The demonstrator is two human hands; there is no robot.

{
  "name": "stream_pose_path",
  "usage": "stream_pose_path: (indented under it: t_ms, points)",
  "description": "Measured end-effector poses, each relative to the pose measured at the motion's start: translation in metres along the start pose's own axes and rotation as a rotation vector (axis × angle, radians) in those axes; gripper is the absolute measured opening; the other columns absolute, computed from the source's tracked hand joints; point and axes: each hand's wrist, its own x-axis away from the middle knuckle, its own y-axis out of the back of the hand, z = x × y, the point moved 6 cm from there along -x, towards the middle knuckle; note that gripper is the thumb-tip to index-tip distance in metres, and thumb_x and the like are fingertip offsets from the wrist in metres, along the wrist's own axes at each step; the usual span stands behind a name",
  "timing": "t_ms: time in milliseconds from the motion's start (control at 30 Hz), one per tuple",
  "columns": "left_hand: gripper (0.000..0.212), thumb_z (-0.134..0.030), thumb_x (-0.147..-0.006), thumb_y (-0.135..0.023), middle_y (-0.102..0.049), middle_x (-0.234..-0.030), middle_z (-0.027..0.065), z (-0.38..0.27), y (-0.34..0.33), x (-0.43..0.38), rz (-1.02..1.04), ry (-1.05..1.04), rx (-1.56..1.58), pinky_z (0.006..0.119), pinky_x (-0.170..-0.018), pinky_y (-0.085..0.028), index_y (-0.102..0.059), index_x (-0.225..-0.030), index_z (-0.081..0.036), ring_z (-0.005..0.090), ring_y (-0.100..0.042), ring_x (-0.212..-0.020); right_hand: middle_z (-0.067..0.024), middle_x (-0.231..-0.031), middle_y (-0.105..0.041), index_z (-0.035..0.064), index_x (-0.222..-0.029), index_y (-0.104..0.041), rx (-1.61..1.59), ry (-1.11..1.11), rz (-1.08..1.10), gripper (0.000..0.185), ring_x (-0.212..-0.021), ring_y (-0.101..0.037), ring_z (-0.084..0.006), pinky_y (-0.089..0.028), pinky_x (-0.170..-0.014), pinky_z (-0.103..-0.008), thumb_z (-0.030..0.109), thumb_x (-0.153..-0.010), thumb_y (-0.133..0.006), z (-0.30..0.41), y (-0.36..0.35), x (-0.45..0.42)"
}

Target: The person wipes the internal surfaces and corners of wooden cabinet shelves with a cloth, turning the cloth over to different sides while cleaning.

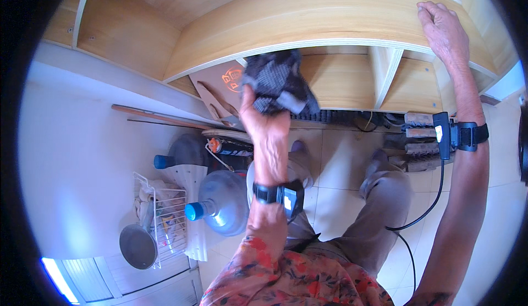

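Observation:
My left hand (266,116) grips a dark grey and black patterned cloth (274,79), bunched up and slightly blurred. The cloth hangs at the front edge of a light wooden shelf board (305,15), before the lower compartments of the shelf unit. On that board, towards its right end, rests my right hand (445,29); its fingers look curled in and nothing shows in them. Left of the cloth, a brown paper bag (214,87) with an orange print and a handle leans in a lower compartment.
Below the unit's right part are several grey stacked items (420,141). At left stand a large water bottle (225,203) with a blue cap, an orange-topped canister (231,146), a white wire basket (169,219) and a pan (138,246). A cable (433,207) hangs from my right wrist device.

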Motion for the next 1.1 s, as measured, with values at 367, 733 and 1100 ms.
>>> stream_pose_path:
  t_ms: [367, 733, 1100]
  points:
    - [0.033, -0.007, -0.087, -0.052, -0.052, -0.119, 0.0158, -0.022, 0.032, -0.014, -0.117, -1.057, -1.087, 0.033, -0.1, -0.031, -0.048, -0.118, 0.004, 0.0297, -0.047, -0.114, -0.0039, -0.108, -0.06, 0.017, -0.112, -0.06, 0.024, -0.046, 0.078, 0.035, -0.104, -0.054, -0.0234, -0.042, -0.088, -0.0346, 0.036, -0.088, -0.042, -0.002, -0.012, 0.0]
    - [0.031, -0.018, -0.089, -0.052, -0.058, -0.106, 0.0111, 0.099, 0.191, -0.021, -0.288, -0.691, -0.865, 0.032, -0.088, -0.039, -0.055, -0.109, 0.006, 0.0204, -0.053, -0.093, -0.0046, -0.11, -0.06, 0.0178, -0.113, -0.06, -0.02, -0.009, 0.058, 0.036, -0.103, -0.056, -0.0229, -0.041, -0.088, -0.0333, 0.037, -0.088, -0.042, -0.019, -0.016, -0.003]
    - [0.035, -0.018, -0.089, -0.047, -0.057, -0.102, 0.0157, 0.115, 0.051, -0.03, -0.035, -0.642, -0.929, 0.032, -0.087, -0.038, -0.049, -0.116, 0.004, 0.0234, -0.052, -0.093, -0.0017, -0.111, -0.059, 0.0189, -0.112, -0.061, 0.011, -0.112, 0.098, 0.037, -0.103, -0.056, -0.0211, -0.041, -0.089, -0.0334, 0.039, -0.087, -0.042, -0.003, -0.006, 0.001]
